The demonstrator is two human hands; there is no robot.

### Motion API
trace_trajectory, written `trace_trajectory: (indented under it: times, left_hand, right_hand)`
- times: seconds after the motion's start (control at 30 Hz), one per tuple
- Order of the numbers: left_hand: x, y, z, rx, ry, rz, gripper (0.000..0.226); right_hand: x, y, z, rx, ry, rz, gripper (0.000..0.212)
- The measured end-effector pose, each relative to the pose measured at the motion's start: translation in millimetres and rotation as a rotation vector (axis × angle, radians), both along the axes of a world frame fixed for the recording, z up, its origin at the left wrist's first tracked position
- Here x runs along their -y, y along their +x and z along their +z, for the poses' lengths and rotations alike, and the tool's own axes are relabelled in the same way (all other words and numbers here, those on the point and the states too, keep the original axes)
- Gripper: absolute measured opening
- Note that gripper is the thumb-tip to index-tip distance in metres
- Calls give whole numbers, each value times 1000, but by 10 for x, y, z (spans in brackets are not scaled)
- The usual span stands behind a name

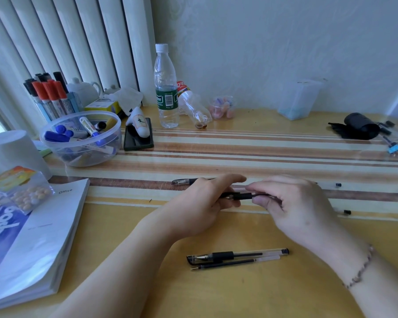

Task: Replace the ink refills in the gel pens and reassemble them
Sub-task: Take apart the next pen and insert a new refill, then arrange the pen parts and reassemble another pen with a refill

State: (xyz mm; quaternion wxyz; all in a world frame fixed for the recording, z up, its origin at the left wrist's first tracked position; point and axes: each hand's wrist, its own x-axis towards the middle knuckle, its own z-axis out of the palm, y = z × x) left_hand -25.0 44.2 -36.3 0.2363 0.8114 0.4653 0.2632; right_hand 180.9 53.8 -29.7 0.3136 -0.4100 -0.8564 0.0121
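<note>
Head view looks down on a yellow desk [216, 294] with a striped band across its middle. Both hands meet over that band: the left hand [202, 203] and the right hand [294, 203] each pinch one end of a black gel pen [244, 195] held level between them, fingers [260, 200] closed on it. Near the person lie a capped pen [237, 255] and, just beside it, a loose refill [234, 263]. Another pen [184, 181] lies just beyond the left hand. A bowl of markers [81, 138] sits far left, a water bottle [166, 88] behind.
</note>
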Motion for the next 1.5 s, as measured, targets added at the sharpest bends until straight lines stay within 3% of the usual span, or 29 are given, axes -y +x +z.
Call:
trace_trajectory:
  times: [0.13, 0.33, 0.6, 0.8, 1.27, 1.43, 1.5]
  left_hand:
    - [-10, -3, -17, -6, 78, -11, 52]
    - [-7, 12, 92, -9, 137, -24, 46]
    - [-62, -328, 77, -314, 99, 244, 19]
    - [-81, -341, 47, -378, 73, 313, 18]
    - [-63, -319, 63, -336, 46, 253, 12]
    - [-60, -434, 235, -15, 195, 402, 15]
    - [-42, -431, 254, 46, 155, 362, 20]
  right_hand:
    - [3, -46, -36, -102, 6, -15, 32]
    - [-18, -62, -21, -160, -122, 0, 26]
    - [-184, 182, 14, -214, -155, -273, 31]
    - [-191, 163, 2, -228, -162, -267, 31]
    - [-190, 58, -36, -145, -189, -137, 38]
    - [-87, -112, -169, -23, -262, 47, 48]
    - [-58, -167, -214, 37, -285, 120, 48]
